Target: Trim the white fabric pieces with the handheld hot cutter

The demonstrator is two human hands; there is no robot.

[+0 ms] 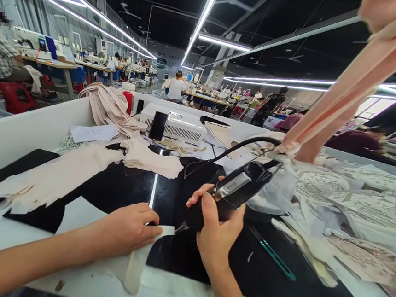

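My right hand (216,235) is wrapped round a black corded hand tool (243,182) with a metal plate on its side. Its small, flat metal tip (181,228) points left and meets, or nearly meets, the end of a pale fabric strip (167,231). My left hand (130,228) pinches and presses that strip on the black work surface (188,254), its fingers close together. A longer pale flap (135,270) hangs from the strip towards the table's front edge. Right of my right hand lies a pair of teal thread snips (276,259).
Stacked beige fabric pieces (60,169) lie left, with more cut pieces (152,158) behind. Lace-patterned pieces (370,200) cover the right side. A phone (159,125) leans on a white vented box (182,126). Pink fabric bands (359,84) hang near the tool's cord (232,148).
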